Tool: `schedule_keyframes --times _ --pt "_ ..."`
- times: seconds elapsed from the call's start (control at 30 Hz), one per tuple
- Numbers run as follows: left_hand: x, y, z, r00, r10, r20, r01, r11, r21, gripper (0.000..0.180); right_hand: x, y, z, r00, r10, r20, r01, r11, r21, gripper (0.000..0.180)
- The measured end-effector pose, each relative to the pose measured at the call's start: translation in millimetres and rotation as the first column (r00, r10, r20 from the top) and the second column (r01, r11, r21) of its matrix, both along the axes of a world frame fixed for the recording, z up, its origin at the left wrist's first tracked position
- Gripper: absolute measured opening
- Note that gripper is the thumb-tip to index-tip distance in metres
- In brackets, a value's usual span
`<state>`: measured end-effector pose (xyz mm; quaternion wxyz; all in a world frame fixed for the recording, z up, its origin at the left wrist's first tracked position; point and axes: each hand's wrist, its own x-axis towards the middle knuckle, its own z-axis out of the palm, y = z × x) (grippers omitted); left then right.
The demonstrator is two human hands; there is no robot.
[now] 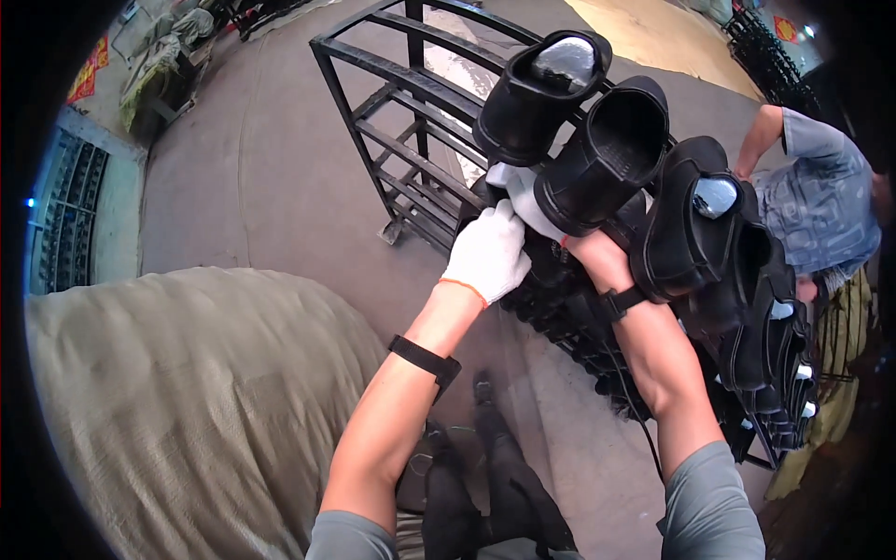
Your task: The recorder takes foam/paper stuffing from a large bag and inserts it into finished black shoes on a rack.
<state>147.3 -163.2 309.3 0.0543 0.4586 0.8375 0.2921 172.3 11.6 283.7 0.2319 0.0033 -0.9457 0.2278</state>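
My left hand, in a white knit glove, has its fingers curled closed at a dark form below the top tier of a black metal shoe rack. What it grips is hidden by the fingers. My right hand, gloved too, reaches in beneath a black shoe; that shoe covers most of it, so its fingers cannot be made out. Beside it on the top tier stands another black shoe with silvery stuffing inside. To the right, a third black shoe rests above my right forearm.
Several more black shoes fill the rack's right end and lower tiers. A person in a patterned grey-blue shirt stands beyond it. At my left bulges a large beige cloth-covered heap. A cable hangs from my right wrist strap.
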Motion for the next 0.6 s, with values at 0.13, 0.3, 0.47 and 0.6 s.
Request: schedule_keyframes --times 0.13,0.3,0.47,0.6 --pt "-8 -9 -5 0.999 0.024 0.037 -0.019 0.99 -0.139 0.025 4 -21 51 0.992 0.062 0.11 -0.061 0.998 -0.005 0.03" --pt "-5 -11 -6 0.994 -0.072 -0.077 0.071 0.997 -0.019 0.023 1 23 -22 0.994 0.03 -0.109 -0.022 0.997 0.081 0.031" --pt "1 -22 -2 0.981 -0.162 -0.109 0.167 0.985 0.039 0.018 24 83 -78 0.991 -0.042 -0.129 0.029 0.995 -0.097 0.02" --pt "24 -1 -3 0.975 -0.221 0.024 0.202 0.928 0.314 0.018 -9 137 -104 0.984 -0.148 -0.101 0.132 0.979 -0.154 0.013"
